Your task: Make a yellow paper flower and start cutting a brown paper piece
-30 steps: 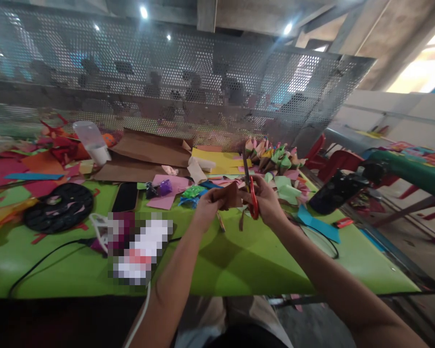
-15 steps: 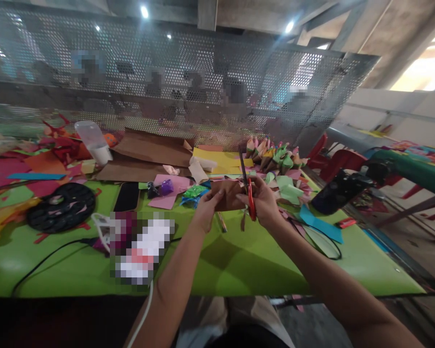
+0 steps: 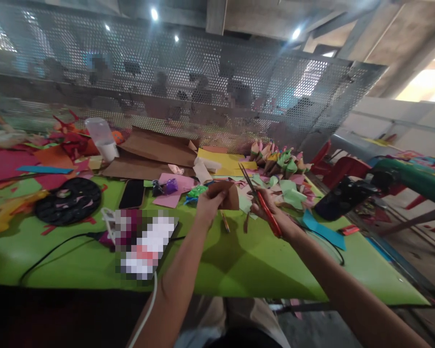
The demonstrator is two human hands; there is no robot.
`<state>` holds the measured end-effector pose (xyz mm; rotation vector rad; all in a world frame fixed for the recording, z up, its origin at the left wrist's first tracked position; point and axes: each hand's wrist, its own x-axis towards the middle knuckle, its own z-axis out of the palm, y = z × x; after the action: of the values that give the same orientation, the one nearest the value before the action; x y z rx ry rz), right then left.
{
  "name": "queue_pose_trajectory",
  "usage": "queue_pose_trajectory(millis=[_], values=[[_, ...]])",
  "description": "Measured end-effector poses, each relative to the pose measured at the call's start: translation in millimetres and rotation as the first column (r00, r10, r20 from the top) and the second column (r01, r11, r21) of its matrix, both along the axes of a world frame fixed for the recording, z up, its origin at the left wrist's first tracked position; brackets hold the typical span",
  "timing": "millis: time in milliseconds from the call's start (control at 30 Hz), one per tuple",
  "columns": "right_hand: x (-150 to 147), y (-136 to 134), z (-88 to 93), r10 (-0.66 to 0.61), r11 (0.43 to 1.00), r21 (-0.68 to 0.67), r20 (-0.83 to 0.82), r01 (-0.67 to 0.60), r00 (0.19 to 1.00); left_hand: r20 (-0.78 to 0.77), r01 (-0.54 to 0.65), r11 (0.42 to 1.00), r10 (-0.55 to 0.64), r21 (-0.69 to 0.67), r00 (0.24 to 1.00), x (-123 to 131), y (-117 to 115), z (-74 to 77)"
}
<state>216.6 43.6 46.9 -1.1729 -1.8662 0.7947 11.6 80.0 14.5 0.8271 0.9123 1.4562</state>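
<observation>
My left hand [image 3: 209, 205] pinches a small piece of brown paper [image 3: 231, 195] above the green table [image 3: 239, 270]. To its right, my right hand [image 3: 270, 210] is closed on red-handled scissors [image 3: 268, 212], whose blades point up and to the left, apart from the paper. A pencil [image 3: 225, 222] lies on the table below the brown piece, and a thin brown scrap [image 3: 246, 222] is beneath the gap between my hands.
Large brown sheets [image 3: 155, 150], a yellow sheet [image 3: 224, 162] and paper flowers [image 3: 282, 157] lie at the back. A black round tray [image 3: 72, 208], a phone [image 3: 132, 194] and cables sit left. A dark bottle [image 3: 342, 195] lies right, beside blue paper [image 3: 322, 229].
My right hand has drawn away from the brown paper, and the scissors have tilted to the left. My left hand still holds the paper, now turned differently. The view has shifted slightly.
</observation>
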Motion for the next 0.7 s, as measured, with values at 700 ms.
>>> queue_pose_trajectory(millis=[700], values=[[-15, -17, -11.6, 0.010, 0.991, -0.137, 0.076, 0.001, 0.997, 0.004, -0.025, 0.998, 0.025, 0.058, 1.000, 3, -6, 5.1]])
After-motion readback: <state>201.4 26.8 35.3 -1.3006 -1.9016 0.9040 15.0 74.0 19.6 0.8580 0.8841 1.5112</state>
